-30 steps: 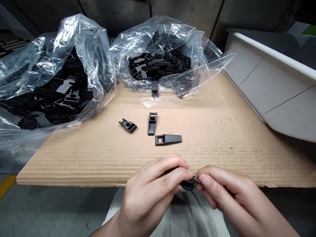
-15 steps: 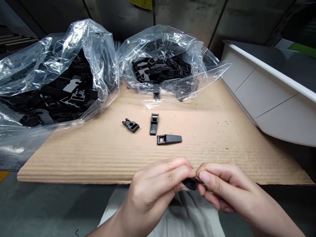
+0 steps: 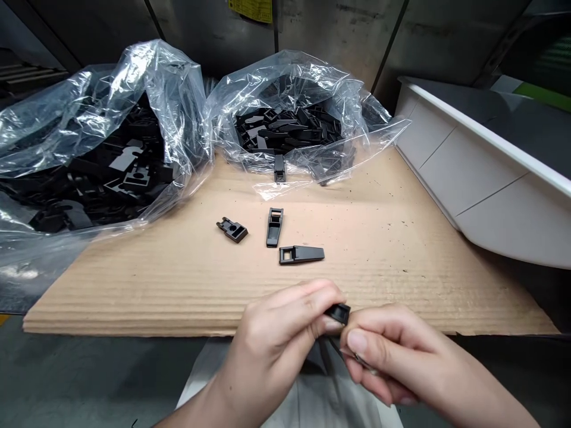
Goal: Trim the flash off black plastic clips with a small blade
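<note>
L hand (image 3: 276, 348) & R hand (image 3: 397, 353) bare, ditto forearms (image 3: 484, 389); sm. dark spot (image 3: 231, 388) nr L wrist; pale clothing (image 3: 332, 401), 6 o'clock.

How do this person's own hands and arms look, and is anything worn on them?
Both the left hand and the right hand are bare: no gloves, and no rings, watch or bracelet visible. The right thumbnail looks short. No sleeves show on the visible parts of the forearms. Pale cloth, probably clothing, shows below.
</note>
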`<state>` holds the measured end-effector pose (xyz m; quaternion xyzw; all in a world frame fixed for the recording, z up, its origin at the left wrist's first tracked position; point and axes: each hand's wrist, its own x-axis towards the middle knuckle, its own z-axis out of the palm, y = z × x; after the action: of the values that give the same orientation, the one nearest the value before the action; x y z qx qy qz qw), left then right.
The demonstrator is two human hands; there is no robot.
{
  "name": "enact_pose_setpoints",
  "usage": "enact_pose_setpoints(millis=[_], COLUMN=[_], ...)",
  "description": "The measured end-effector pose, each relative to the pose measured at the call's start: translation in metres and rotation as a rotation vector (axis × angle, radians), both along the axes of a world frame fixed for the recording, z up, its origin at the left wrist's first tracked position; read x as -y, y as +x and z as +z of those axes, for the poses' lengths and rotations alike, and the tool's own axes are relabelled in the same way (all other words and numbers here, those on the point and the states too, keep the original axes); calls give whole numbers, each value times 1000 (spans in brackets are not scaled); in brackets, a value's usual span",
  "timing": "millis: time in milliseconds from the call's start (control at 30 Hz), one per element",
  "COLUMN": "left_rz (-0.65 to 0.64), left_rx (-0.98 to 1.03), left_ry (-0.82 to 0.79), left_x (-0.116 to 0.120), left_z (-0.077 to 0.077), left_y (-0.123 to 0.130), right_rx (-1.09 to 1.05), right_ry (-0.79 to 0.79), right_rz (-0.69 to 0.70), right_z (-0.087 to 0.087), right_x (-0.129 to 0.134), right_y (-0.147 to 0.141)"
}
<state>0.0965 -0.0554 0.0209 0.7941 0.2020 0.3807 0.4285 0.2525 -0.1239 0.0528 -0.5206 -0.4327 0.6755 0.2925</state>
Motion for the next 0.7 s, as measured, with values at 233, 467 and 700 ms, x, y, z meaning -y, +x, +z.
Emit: enact_pose_setpoints(millis=[233,467,700], left_rz=[-20,34,58], left_rx=[-65,-58,-51], left_ry=[-81,-131,-123], left_x=[0,3,5], left_z=[5,5,9], left_y=[-3,-1,-1], right_rx=[311,794,1020], right_ry=[406,938,1126], right_rz=[-312,-389,-501], right_z=[-10,-29,-38], right_x=[13,21,19], right_y=[5,-6,-24])
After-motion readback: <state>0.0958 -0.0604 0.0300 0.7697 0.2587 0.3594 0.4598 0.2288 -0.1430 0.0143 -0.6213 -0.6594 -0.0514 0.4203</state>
